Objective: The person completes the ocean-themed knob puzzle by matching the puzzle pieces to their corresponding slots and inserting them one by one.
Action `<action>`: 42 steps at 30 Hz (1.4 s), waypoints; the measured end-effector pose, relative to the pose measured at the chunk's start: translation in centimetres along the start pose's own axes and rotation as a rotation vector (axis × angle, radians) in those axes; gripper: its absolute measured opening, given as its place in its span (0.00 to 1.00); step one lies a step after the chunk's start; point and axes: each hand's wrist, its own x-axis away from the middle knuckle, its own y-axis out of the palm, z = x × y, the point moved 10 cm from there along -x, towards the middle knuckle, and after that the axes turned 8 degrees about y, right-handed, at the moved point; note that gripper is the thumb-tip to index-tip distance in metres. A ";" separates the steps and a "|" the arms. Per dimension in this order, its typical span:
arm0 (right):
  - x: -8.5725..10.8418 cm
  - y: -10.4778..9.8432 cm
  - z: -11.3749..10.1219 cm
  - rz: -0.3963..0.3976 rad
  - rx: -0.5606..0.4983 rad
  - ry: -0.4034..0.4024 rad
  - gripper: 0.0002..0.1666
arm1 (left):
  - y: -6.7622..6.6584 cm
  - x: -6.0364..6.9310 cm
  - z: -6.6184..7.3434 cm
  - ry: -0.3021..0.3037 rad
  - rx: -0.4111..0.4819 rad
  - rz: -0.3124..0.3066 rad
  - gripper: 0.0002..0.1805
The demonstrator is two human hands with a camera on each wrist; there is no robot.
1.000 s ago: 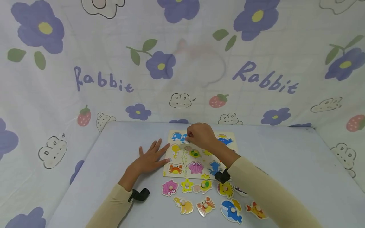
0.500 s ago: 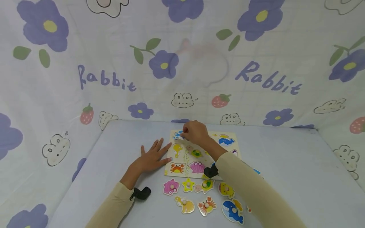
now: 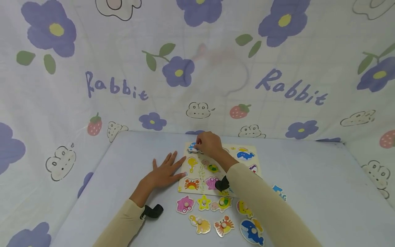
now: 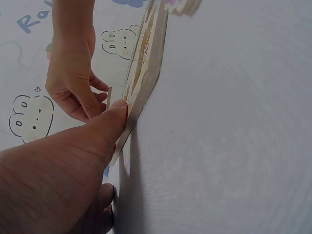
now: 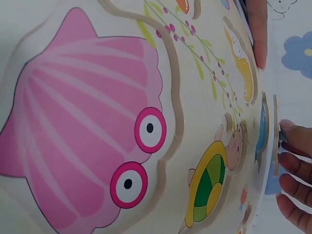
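Note:
In the head view my right hand pinches a blue and white knobbed puzzle piece over the upper-left corner of the wooden puzzle board. The right wrist view shows this puzzle piece edge-on, apparently a little above the board, with fingertips at its back. My left hand lies with fingers spread at the board's left side. Its thumb touches the board edge in the left wrist view. A pink shell picture and a turtle picture show in the recesses.
In front of the board lie loose knobbed pieces: a shell, a star, a turtle, a seahorse, a crab and a whale. A blue piece lies right of my forearm. A patterned cloth hangs behind.
My right hand has moved left with the blue piece, over the board's upper-left corner. The left hand has kept its place at the board's edge.

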 end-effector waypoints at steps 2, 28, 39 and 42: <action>-0.1 0.2 0.1 -0.012 -0.003 0.011 0.12 | 0.1 0.0 -0.1 -0.001 -0.002 -0.004 0.40; -0.4 1.6 0.3 -0.006 -0.002 0.034 0.11 | -0.3 0.3 0.5 -0.003 0.008 0.013 0.41; -0.3 1.7 0.3 -0.018 -0.025 0.059 0.11 | -0.3 0.2 0.3 -0.014 -0.009 0.008 0.41; -0.3 1.7 0.2 -0.021 -0.018 0.057 0.11 | -0.3 0.2 0.3 -0.017 -0.002 0.009 0.41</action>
